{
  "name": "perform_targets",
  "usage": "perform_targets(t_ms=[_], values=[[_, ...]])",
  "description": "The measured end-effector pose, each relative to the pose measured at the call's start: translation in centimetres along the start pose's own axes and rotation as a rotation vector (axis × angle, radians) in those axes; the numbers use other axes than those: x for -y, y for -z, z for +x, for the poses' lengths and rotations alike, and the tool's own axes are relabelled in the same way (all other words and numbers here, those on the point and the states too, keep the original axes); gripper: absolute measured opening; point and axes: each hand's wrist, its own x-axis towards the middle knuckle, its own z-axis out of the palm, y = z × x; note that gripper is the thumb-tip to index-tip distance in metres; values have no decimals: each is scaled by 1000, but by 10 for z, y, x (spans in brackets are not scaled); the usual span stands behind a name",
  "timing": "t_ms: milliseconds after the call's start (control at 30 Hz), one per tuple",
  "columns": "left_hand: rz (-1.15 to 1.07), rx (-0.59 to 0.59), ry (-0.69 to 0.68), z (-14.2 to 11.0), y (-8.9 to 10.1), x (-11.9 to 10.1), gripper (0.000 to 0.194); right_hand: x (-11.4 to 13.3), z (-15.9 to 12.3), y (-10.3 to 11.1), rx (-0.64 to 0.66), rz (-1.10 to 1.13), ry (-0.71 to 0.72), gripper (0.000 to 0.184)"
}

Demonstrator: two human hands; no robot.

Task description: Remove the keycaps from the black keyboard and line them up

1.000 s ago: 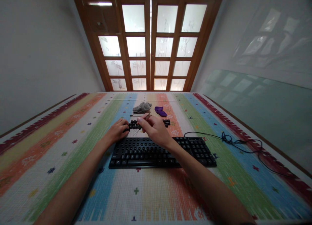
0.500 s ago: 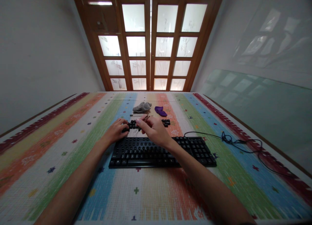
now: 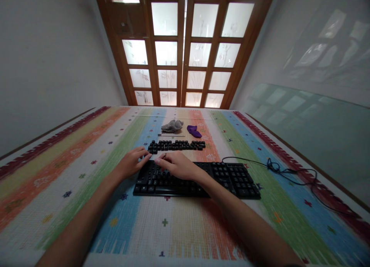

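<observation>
A black keyboard (image 3: 228,178) lies across the striped mat. A row of loose black keycaps (image 3: 176,145) sits just behind it. My left hand (image 3: 131,163) rests with its fingers stretched out, flat on the keyboard's far left corner, holding nothing that I can see. My right hand (image 3: 177,167) hovers over the keyboard's upper left rows. Its fingers are pinched on a thin wire tool (image 3: 164,156) whose tip shows just beyond the fingertips. The keys under that hand are hidden.
A crumpled grey cloth (image 3: 172,125) and a purple cloth (image 3: 194,131) lie behind the keycaps, with a thin stick (image 3: 172,135) in front of the grey one. The keyboard's black cable (image 3: 277,168) loops off to the right. A wooden glazed door (image 3: 185,51) stands beyond the mat.
Both hands have drawn back from the row of loose keycaps to the keyboard's upper left part. The view has shifted slightly.
</observation>
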Motion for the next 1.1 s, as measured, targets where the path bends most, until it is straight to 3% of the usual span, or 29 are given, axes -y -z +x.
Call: perform_targets(t_ms=[200, 500, 667, 833, 1100], values=[[-52, 52, 191, -24, -3, 2, 35, 1, -1, -6, 37, -8, -20, 38], [-55, 43, 180, -23, -11, 1, 28, -3, -1, -27, 23, 191, -206, 27], [-43, 63, 196, -24, -12, 1, 28, 1, -2, -38, -84, 39, -112, 27], [-31, 72, 208, -25, -13, 1, 29, 7, -2, -39, -50, -153, -8, 22], [0, 98, 218, -26, -14, 0, 30, 0, -7, -29, -77, -87, -88, 24]])
